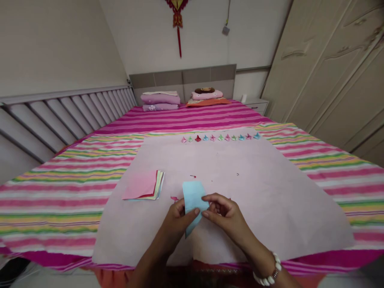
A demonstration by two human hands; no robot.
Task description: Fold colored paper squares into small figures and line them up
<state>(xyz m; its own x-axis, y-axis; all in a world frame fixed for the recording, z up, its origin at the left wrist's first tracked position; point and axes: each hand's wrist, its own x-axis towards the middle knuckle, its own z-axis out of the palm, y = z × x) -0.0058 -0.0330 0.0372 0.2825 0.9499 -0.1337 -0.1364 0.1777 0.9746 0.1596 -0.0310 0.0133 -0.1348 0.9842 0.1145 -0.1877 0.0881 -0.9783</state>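
Observation:
A light blue sheet of paper [193,193], partly folded, is held up between my two hands above a pale sheet. My left hand [180,218] grips its left side, thumb pressed on the front and fingers behind. At its right edge my right hand [223,210] pinches the paper between thumb and index finger; the other fingers are curled. To the left lies a stack of coloured paper [141,184], pink on top with red, yellow and blue edges below. A pink scrap [174,198] shows just behind my left hand.
Several small folded paper pieces [213,138] stand in a row along the far edge of the pale sheet [270,212]. A small red-tipped item [193,176] lies beyond the blue paper. Striped bedding [66,188] surrounds the sheet; folded quilts [160,100] rest by the headboard.

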